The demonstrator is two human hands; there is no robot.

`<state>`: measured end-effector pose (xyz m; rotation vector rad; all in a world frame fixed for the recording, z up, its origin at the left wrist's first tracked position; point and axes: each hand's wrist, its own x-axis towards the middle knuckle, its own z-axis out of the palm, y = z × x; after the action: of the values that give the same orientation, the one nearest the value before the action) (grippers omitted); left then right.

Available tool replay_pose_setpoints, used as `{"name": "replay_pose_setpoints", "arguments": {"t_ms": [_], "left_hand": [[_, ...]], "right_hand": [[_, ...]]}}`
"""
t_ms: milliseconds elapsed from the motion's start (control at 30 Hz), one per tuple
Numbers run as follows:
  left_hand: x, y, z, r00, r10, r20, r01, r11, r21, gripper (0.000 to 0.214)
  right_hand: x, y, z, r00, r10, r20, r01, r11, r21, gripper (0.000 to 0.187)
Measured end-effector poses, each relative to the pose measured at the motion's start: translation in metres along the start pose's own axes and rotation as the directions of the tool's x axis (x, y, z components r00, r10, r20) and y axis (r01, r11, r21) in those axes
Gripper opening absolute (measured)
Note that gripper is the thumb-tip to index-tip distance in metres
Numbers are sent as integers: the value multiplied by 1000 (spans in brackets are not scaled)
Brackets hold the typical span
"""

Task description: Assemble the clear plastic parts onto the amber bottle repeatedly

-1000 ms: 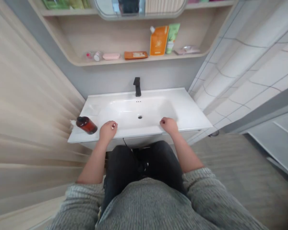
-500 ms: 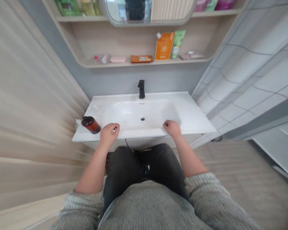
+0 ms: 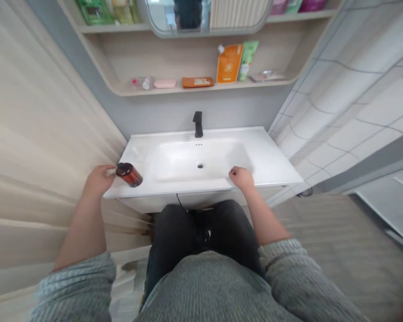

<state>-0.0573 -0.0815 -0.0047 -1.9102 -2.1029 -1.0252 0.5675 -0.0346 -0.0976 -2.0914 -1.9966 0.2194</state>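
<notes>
A brown bottle [image 3: 130,174] with a black cap stands at the left end of the white washbasin [image 3: 174,188]. Just left of the bottle, my left hand [image 3: 100,180] has its fingers closed at a small white thing [image 3: 110,171], too blurred to name; it may be soft like tissue. My right hand [image 3: 242,178] rests curled over the basin's front right rim, and no held object shows in it. The black faucet [image 3: 198,124] stands behind the bowl, above the drain [image 3: 200,166].
A wall shelf [image 3: 147,92] above the basin bears an orange pouch [image 3: 229,64], a green tube [image 3: 247,60], an orange-brown packet [image 3: 198,82] and a pink case [image 3: 165,83]. A pale curtain [image 3: 36,147] hangs close on the left, a tiled wall [image 3: 362,89] on the right.
My left hand has moved left from the basin's front rim, past the brown bottle, to the white thing. My right hand has stayed on the rim.
</notes>
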Motion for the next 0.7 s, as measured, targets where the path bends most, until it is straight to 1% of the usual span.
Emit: {"name": "replay_pose_setpoints", "arguments": {"t_ms": [67, 133, 200, 267, 300, 333, 367, 400, 433, 467, 500, 533, 567, 600, 633, 667, 700], "left_hand": [[-7, -4, -2, 997, -68, 47, 68, 998, -3, 24], [-19, -8, -11, 985, -164, 52, 163, 986, 40, 24], [-37, -10, -24, 974, -225, -12, 225, 969, 105, 24], [-59, -3, -39, 961, -234, -146, 255, 956, 146, 29], [-70, 3, -47, 945, -246, -216, 279, 951, 135, 33], [-79, 12, -54, 918, -284, -278, 317, 945, 81, 37], [-87, 24, -60, 892, -344, -293, 357, 934, -11, 41], [-93, 38, -65, 886, -383, -262, 364, 924, -119, 45], [-97, 55, -68, 900, -380, -213, 335, 917, -218, 46], [-99, 74, -69, 933, -331, -144, 280, 915, -289, 45], [-99, 95, -68, 962, -255, -99, 211, 923, -322, 42], [-99, 118, -64, 987, -155, -48, 130, 931, -341, 39], [-100, 142, -59, 999, -53, -4, 48, 930, -366, 37], [-100, 167, -52, 999, 28, 44, -8, 916, -401, 33], [-102, 191, -44, 991, 91, 98, -39, 897, -440, 30], [-105, 215, -34, 979, 142, 148, -53, 873, -485, 26], [-109, 237, -25, 965, 181, 190, -53, 844, -534, 24]], "right_hand": [[-1, -2, -2, 1000, 6, 8, -6, 1000, 10, 30], [-3, -3, -4, 1000, 12, 17, -12, 1000, 20, 30], [-3, -4, -4, 1000, 12, 19, -13, 1000, 25, 30], [-3, -3, -4, 1000, 11, 14, -11, 1000, 26, 30], [-2, -2, -5, 1000, 11, 14, -12, 999, 31, 29], [-2, -1, -5, 1000, 15, 12, -15, 999, 42, 29], [-2, 0, -6, 1000, 16, 4, -16, 998, 62, 29], [-2, 0, -7, 1000, 13, -11, -12, 995, 96, 28], [-4, -2, -8, 999, 6, -32, -1, 989, 147, 28], [-8, -6, -9, 998, -6, -61, 19, 976, 219, 29], [-14, -12, -10, 995, -30, -91, 57, 949, 310, 30], [-23, -21, -11, 991, -73, -116, 115, 902, 415, 31], [-34, -33, -13, 982, -132, -135, 184, 829, 528, 34], [-48, -47, -14, 964, -221, -150, 265, 722, 640, 39], [-63, -62, -16, 925, -346, -157, 342, 580, 740, 47], [-78, -78, -19, 872, -463, -158, 374, 423, 826, 59], [-93, -93, -22, 815, -558, -155, 362, 282, 889, 72]]}}
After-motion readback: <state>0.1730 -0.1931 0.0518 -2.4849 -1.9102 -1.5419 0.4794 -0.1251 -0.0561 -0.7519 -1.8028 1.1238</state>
